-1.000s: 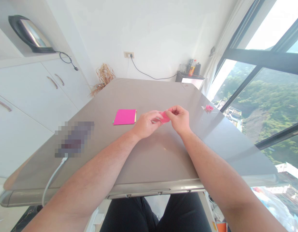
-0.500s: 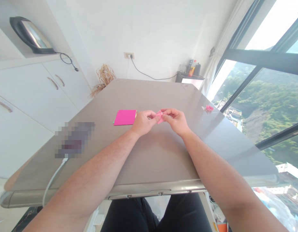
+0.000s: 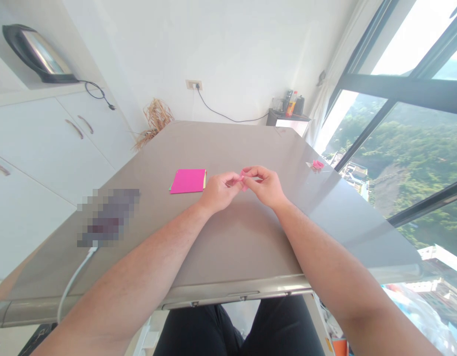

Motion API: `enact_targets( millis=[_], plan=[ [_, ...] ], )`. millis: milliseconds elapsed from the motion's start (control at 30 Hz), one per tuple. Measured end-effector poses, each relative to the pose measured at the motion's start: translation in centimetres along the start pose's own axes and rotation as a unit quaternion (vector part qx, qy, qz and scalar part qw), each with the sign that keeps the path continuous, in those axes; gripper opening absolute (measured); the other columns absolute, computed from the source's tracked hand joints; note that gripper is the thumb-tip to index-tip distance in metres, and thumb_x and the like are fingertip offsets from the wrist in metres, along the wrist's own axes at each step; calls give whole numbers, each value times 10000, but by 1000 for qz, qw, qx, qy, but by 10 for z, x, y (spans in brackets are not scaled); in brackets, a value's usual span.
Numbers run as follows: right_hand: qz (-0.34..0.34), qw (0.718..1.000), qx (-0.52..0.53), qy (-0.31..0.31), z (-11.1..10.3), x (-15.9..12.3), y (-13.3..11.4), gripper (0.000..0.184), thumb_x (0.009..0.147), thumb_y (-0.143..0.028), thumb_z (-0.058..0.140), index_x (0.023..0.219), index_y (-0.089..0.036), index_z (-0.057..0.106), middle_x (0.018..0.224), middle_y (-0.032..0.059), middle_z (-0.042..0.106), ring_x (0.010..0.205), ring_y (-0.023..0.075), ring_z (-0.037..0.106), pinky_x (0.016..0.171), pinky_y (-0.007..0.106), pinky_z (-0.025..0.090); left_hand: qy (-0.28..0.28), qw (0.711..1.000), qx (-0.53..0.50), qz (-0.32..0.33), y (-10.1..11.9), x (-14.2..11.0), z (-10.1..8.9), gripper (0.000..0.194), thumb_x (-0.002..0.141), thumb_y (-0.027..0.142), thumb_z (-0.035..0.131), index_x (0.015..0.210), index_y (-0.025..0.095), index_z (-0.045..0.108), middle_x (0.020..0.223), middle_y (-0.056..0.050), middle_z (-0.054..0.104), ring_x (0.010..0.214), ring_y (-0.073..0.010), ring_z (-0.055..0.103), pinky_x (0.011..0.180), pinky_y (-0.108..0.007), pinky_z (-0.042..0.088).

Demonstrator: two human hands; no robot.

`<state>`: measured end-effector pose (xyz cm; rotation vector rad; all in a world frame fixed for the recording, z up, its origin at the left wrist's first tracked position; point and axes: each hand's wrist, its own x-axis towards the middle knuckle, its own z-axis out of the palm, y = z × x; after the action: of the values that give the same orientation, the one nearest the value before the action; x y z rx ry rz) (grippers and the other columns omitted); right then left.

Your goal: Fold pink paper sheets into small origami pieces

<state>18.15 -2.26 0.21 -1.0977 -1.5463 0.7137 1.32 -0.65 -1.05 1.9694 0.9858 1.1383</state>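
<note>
head view: both hands (image 3: pixel 219 193) (image 3: pixel 266 186) pinch a small pink paper (image 3: pixel 245 187), right of a magenta-topped stack (image 3: pixel 188 181).

Left hand (image 3: pixel 218 192) and right hand (image 3: pixel 267 186) together above mid table (image 3: pixel 231 247), both pinching small pink paper (image 3: pixel 244 184); folds mostly hidden by fingers. Magenta-topped paper stack (image 3: pixel 188 181) just left of left hand, green and yellow edges showing. Pink scrap (image 3: pixel 317 164) at far right, near window (image 3: pixel 409 148). Pixelated dark object (image 3: pixel 110 215) near left, white cable (image 3: pixel 78 268) at its near end. Dried plant (image 3: pixel 156 118) beyond far left corner.
</note>
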Motion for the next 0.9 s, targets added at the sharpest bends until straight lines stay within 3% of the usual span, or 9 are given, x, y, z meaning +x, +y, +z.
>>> enact_targets(
  millis=[300,500,900],
  plan=[
    [-32,999,-30,23,2,0,3,90,765,-274,649,692,-233,682,986,40,722,1042,208,665,804,333,572,-10,1000,1,4,1,0,0,306,928,462,551,892,220,737,892,-24,778,881,-188,714,850,-305,537],
    [-34,998,-36,27,1,0,4,95,763,-282,659,687,-229,678,1014,45,718,1008,205,669,803,336,573,-20,1000,4,-3,-1,1,-1,342,955,450,491,942,218,742,920,-36,780,882,-187,704,787,-286,533],
    [-35,997,-65,25,1,2,11,99,785,-325,698,749,-261,764,1099,38,729,941,200,702,864,368,577,10,998,51,-18,-1,2,-3,306,905,437,544,835,211,738,845,-22,773,747,-175,684,752,-290,522]
  ],
)
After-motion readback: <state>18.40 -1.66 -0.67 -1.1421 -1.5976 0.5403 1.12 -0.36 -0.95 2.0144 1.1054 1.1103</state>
